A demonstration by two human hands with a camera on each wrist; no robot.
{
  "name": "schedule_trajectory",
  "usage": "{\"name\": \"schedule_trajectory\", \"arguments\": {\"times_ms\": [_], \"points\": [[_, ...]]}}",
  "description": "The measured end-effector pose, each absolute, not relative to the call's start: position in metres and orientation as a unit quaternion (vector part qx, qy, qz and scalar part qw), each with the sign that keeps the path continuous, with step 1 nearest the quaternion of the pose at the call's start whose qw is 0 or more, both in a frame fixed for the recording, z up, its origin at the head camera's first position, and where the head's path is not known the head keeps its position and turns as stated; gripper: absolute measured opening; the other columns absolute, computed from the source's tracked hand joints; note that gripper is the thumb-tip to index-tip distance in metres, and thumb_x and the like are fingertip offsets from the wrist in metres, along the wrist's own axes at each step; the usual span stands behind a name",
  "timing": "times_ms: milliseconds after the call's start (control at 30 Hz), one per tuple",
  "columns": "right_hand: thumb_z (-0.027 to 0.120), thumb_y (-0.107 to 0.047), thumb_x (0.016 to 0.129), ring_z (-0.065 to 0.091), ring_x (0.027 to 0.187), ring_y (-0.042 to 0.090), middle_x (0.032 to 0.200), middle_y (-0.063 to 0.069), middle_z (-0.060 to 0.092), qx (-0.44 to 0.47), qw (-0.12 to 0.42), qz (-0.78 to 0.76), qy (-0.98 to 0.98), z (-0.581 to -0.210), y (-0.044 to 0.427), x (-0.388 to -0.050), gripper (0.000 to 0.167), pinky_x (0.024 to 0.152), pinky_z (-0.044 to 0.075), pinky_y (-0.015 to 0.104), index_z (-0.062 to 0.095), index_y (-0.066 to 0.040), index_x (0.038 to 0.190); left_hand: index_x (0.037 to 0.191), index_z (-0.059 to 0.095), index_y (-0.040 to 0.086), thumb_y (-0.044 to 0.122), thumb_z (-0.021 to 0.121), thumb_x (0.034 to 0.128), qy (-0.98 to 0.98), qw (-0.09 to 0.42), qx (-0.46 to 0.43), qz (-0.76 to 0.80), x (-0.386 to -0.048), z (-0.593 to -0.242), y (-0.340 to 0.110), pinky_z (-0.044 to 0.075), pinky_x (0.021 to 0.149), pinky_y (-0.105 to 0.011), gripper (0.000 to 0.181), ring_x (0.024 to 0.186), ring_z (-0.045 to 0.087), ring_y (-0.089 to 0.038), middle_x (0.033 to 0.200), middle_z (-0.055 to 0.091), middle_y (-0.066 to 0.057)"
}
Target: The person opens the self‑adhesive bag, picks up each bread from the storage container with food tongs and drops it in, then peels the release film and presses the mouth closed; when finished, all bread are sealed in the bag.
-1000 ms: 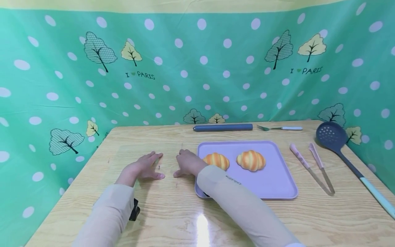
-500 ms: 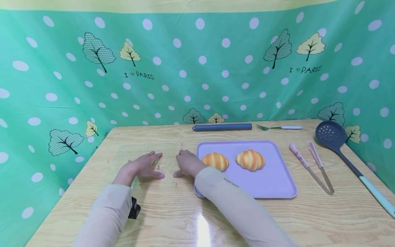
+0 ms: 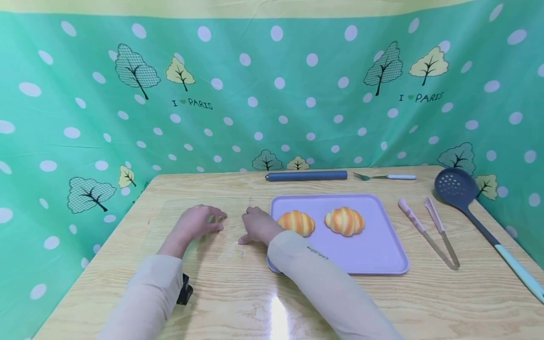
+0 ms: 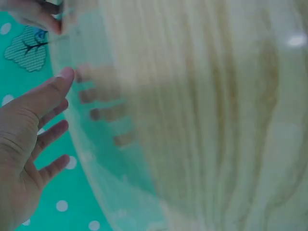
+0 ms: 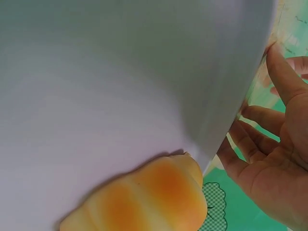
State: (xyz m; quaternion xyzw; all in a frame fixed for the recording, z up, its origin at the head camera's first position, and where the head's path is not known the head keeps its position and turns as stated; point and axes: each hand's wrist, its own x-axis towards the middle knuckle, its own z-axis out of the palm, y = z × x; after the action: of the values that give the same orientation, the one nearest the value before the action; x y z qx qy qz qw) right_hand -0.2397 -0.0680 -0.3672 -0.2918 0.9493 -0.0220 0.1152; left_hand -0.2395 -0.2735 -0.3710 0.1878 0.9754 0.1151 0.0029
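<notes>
Slightly raised over the left part of the wooden table, the left hand (image 3: 199, 222) has loosely bent, spread fingers with nothing visible between them. Facing it, the right hand (image 3: 260, 225) rests its fingertips on the surface beside the left rim of the lilac tray (image 3: 357, 255). A faint, see-through patch (image 3: 170, 212) lies around and under the left hand; whether it is a clear sheet or a reflection, I cannot tell. Two croissant-shaped breads (image 3: 297, 223) (image 3: 345, 221) sit on the tray. Part of its left side is hidden by the right sleeve.
Behind the tray lie a dark blue rod (image 3: 307, 175) and a fork (image 3: 399, 176). To its right are pink-handled tongs (image 3: 437, 245) and a dark skimmer (image 3: 456, 186) with a light blue handle. A dotted green curtain (image 3: 272, 127) hangs behind and left.
The left hand has lifted a little, and its thumb has moved up towards the fingers. The right hand has stayed almost still beside the tray.
</notes>
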Motion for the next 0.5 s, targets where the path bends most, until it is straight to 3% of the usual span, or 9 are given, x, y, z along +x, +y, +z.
{"name": "schedule_trajectory", "arguments": {"times_ms": [233, 500], "points": [[0.073, -0.050, 0.091, 0.046, 0.139, 0.025, 0.149, 0.011, 0.051, -0.289, 0.117, -0.030, 0.950, -0.3680, -0.0671, -0.2401, 0.072, 0.116, 0.036, 0.029, 0.056, -0.003, 0.143, 0.111, 0.077, 0.005, 0.021, 0.081, 0.0876, 0.974, -0.001, 0.170, 0.151, -0.2414, -0.3787, -0.2758, 0.049, 0.099, -0.057, 0.029, 0.114, 0.065, -0.041, 0.116, 0.073, -0.016], [0.077, -0.048, 0.089, 0.052, 0.132, 0.025, 0.141, 0.011, 0.056, -0.294, 0.098, -0.034, 0.950, -0.3671, -0.0668, -0.2388, 0.067, 0.111, 0.041, 0.028, 0.062, -0.003, 0.136, 0.089, 0.081, 0.012, 0.019, 0.084, 0.0834, 0.971, -0.050, 0.179, 0.152, -0.2420, -0.3824, -0.2790, 0.054, 0.087, -0.051, 0.009, 0.096, 0.072, -0.032, 0.096, 0.078, -0.006]]}}
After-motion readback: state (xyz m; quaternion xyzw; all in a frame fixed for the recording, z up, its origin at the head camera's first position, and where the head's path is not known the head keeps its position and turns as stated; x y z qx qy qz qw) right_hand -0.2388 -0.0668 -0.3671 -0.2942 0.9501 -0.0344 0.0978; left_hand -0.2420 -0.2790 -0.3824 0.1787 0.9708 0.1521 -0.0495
